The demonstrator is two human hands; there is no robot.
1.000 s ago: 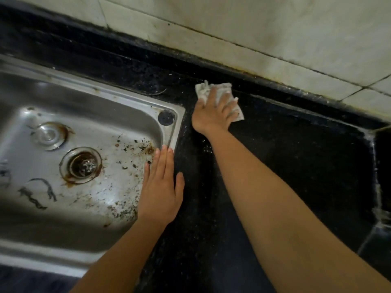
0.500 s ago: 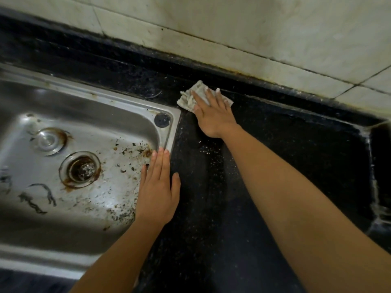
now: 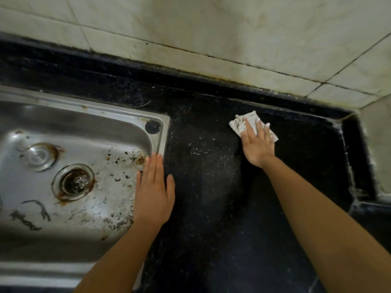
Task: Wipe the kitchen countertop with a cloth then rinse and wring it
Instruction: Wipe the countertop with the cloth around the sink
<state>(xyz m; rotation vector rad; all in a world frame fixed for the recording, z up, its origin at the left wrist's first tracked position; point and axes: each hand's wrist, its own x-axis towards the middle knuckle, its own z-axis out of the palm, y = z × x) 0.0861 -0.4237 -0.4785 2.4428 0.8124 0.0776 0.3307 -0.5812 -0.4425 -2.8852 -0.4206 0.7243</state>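
Note:
A crumpled white cloth [image 3: 238,124] lies flat on the black speckled countertop [image 3: 211,187], to the right of the sink and near the back ledge. My right hand [image 3: 257,144] presses down on it with straight, spread fingers and covers most of it. My left hand [image 3: 153,187] rests flat with straight fingers on the right rim of the steel sink [image 3: 84,115]. Small wet specks glisten on the counter between my two hands.
The sink basin holds brown grime and crumbs around a rusty drain [image 3: 74,181]. A stained tiled wall [image 3: 211,39] runs along the back. A raised dark ledge [image 3: 349,155] borders the counter at the right, with a step beyond it.
My right hand has slid the cloth to the right, from the spot by the sink's back corner to the counter's middle. My left hand has stayed on the sink rim.

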